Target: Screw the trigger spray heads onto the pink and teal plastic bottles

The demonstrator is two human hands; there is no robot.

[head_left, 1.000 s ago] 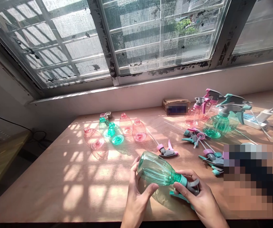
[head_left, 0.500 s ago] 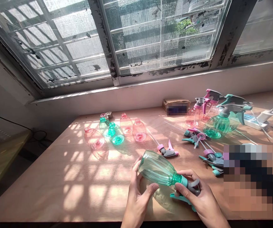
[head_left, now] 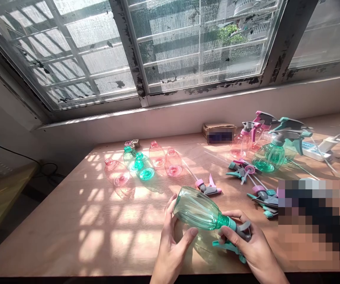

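Observation:
A clear green spray bottle [head_left: 198, 210] lies tilted above the wooden table [head_left: 77, 232], base pointing away from me. My left hand [head_left: 172, 244] cups its body from below, thumb and fingers wrapped round it. My right hand [head_left: 251, 246] is closed on the grey and teal trigger head [head_left: 237, 232] at the bottle's neck. Both hands hover near the table's front edge.
Several empty pink and green bottles [head_left: 144, 163] lie at the back middle. Loose trigger heads with dip tubes [head_left: 247, 179] lie to the right. Assembled spray bottles [head_left: 269, 152] stand far right beside a power strip [head_left: 318, 150]. A small cardboard box [head_left: 219, 132] sits by the wall.
The bottle and both hands have shifted slightly to the right and lower; the grip on the bottle and trigger head stays the same.

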